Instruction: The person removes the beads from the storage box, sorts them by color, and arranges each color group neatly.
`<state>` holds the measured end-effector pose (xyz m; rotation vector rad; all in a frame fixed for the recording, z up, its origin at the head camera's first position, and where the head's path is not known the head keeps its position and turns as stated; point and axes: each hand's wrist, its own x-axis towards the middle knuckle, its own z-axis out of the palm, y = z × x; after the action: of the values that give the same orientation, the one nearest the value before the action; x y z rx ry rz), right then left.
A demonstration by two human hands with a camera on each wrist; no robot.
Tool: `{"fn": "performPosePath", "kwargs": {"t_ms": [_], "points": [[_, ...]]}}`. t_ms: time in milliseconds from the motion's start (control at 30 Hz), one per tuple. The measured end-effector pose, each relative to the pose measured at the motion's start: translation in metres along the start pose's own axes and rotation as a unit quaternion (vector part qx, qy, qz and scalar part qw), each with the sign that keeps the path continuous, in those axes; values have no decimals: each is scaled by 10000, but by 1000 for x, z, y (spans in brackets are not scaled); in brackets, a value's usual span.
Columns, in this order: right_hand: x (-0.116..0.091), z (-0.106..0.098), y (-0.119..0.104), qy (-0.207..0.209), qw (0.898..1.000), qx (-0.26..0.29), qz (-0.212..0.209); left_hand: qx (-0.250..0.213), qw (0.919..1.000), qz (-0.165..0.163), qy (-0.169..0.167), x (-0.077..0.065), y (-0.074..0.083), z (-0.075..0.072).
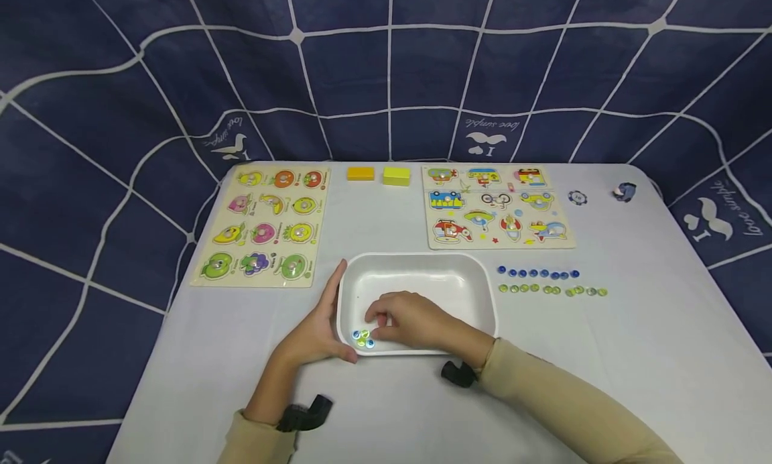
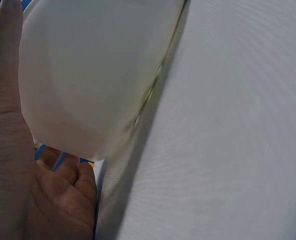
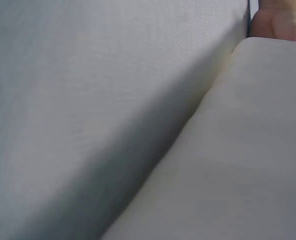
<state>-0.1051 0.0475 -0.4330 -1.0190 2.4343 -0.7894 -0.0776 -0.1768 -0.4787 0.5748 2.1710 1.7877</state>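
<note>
A white rectangular tray (image 1: 416, 263) lies on the table in the head view. My left hand (image 1: 316, 330) rests against its left end, fingers extended along the wall and thumb at the near corner. Inside, my right hand (image 1: 410, 320) bends its fingers downward; thumb and index finger stand apart, with nothing visible between them. Beside its fingertips, several small round blue and green beads (image 1: 363, 340) sit in the near left corner. In the left wrist view, the tray wall (image 2: 93, 75) stands by the palm. The right wrist view shows the tray's outer side (image 3: 237, 135), not the right fingers.
Right of the tray lie a row of blue beads (image 1: 534, 273) and a row of green beads (image 1: 534, 287). A fruit puzzle board (image 1: 271, 233) is at left, a vehicle puzzle board (image 1: 482, 239) behind. Orange (image 1: 360, 174) and yellow blocks (image 1: 396, 176) and a small dark figure (image 1: 624, 192) stand farther back.
</note>
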Motion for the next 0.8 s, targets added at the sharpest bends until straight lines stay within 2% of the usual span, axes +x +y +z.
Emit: {"fn": "performPosePath", "kwargs": {"t_ms": [800], "points": [[8, 10, -2, -172, 9987, -445, -201, 17, 10000, 17, -22, 1, 1, 1]]}}
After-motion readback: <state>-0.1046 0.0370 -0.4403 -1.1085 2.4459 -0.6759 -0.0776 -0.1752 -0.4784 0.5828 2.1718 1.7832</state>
